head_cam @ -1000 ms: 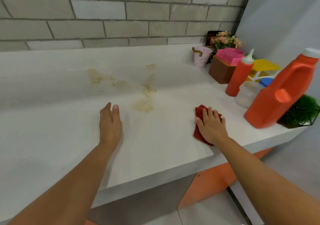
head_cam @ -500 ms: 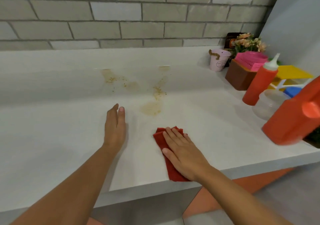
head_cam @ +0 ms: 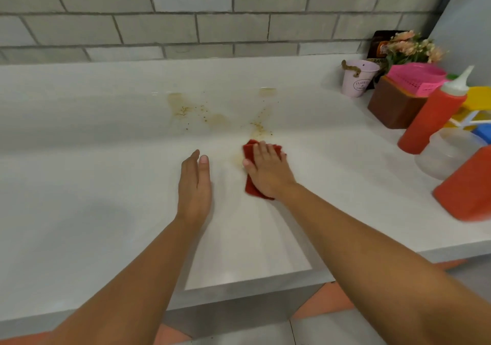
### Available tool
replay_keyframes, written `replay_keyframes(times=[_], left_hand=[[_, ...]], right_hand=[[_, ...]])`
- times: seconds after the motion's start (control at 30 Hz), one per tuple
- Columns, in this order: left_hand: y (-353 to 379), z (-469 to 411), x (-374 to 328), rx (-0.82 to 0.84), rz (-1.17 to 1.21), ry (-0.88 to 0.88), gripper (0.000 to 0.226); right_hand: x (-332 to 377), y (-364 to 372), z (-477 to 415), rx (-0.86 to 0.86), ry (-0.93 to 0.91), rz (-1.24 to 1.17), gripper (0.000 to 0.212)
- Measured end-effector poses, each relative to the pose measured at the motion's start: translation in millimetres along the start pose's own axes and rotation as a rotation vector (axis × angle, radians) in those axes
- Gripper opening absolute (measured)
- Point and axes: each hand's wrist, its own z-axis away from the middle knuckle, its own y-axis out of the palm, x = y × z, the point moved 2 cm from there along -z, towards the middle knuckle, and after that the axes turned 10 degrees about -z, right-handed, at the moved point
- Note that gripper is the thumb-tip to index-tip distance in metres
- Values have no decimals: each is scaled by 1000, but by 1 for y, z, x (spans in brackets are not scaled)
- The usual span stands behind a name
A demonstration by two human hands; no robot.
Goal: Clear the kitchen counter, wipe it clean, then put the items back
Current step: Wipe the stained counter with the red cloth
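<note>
My right hand [head_cam: 269, 171] presses flat, fingers straight, on the red cloth [head_cam: 249, 149], with the brown spill [head_cam: 259, 129] just at its 12 o'clock. Left hand [head_cam: 195, 185] lies flat on the counter [head_cam: 79, 185] at the cloth's 9 o'clock.

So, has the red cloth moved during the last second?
Yes. The red cloth, under the right hand, went leftward, away from the orange jug, and now reaches the near end of the brown stain.

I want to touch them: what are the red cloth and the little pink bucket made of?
Red cloth: looks like soft matte fabric, fuzzy-edged, flattened under the right hand. Pink bucket: probably painted metal, thin rim, smooth faint sheen; maybe plastic.
</note>
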Motion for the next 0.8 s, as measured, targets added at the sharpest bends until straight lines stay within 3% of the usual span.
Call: replay_keyframes(times=[0.13,0.3,0.43,0.53,0.67,0.8], left_hand=[[-3,-1,2,-5,24,-16,51],[-2,-1,2,13,70,-20,50],[0,0,-1,17,63,-14,50],[-1,0,-1,-2,54,-15,50],[-3,-2,1,-32,84,-31,49],[-4,-2,5,-28,152,-57,49]], right_hand=[[-4,6,61,40,-177,-12,58],[-61,-25,32,-62,74,30,58],[-32,-14,-25,-112,166,49,61],[19,6,-36,-35,25,24,60],[43,19,15,66,-257,-10,55],[-15,-2,31,-20,-182,-8,52]])
